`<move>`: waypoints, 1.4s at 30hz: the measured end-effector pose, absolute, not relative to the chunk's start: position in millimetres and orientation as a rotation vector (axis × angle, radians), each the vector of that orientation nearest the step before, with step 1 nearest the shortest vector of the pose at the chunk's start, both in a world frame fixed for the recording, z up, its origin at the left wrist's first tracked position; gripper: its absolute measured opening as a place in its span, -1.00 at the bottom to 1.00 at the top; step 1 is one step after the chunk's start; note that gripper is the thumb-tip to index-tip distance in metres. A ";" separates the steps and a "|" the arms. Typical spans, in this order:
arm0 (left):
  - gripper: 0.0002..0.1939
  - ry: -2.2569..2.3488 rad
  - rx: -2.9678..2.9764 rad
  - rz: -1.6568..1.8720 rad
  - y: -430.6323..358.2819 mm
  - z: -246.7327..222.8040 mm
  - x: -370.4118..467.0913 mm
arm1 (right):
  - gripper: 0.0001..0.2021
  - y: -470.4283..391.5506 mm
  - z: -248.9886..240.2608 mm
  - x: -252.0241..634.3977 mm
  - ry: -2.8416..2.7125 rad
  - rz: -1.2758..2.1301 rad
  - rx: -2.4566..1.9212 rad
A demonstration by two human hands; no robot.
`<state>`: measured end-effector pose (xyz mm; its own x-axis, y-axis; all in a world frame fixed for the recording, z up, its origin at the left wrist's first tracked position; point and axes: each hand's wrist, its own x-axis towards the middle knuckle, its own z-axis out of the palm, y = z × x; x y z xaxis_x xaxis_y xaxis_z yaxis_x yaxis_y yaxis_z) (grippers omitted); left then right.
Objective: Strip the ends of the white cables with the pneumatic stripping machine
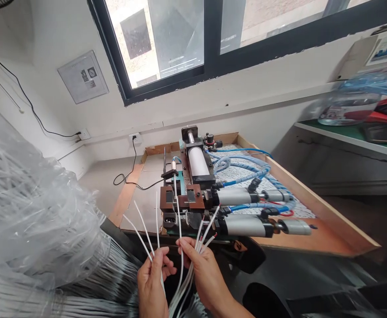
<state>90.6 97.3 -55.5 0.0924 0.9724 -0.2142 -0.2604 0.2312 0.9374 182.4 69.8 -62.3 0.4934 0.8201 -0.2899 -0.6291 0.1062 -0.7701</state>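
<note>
My left hand (154, 279) is closed on a few thin white cables, whose ends fan out above the fingers. In my right hand (204, 269) is a bunch of white cables (210, 225), some showing red at the tips. Its thumb and forefinger also pinch one white cable (179, 216) that runs up to the brown clamp blocks (168, 198) of a pneumatic machine. Behind the blocks, a slim metal rod (175, 179) stands in line with that cable. Whether the cable's tip sits inside the machine I cannot tell.
Silver air cylinders (246, 226) and blue air hoses (246, 174) occupy the right of the wood-edged bench (339, 236). Plastic-wrapped cable bundles (47, 247) are heaped at left. A black power cord (134, 165) runs to a wall socket. One shelf (355, 140) at right holds a large bottle (349, 106).
</note>
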 end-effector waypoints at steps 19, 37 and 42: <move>-0.68 1.067 1.094 0.995 93.0 -66.6 87.9 | -0.74 78.0 -55.8 183.4 -0.214 1.397 -0.877; -0.66 1.095 1.286 1.110 90.8 -67.3 81.7 | -0.77 74.7 -66.1 189.5 -0.249 1.072 -0.968; -0.61 1.087 1.353 0.992 88.4 -71.9 80.5 | -0.74 76.2 -57.3 190.5 -0.236 1.226 -0.921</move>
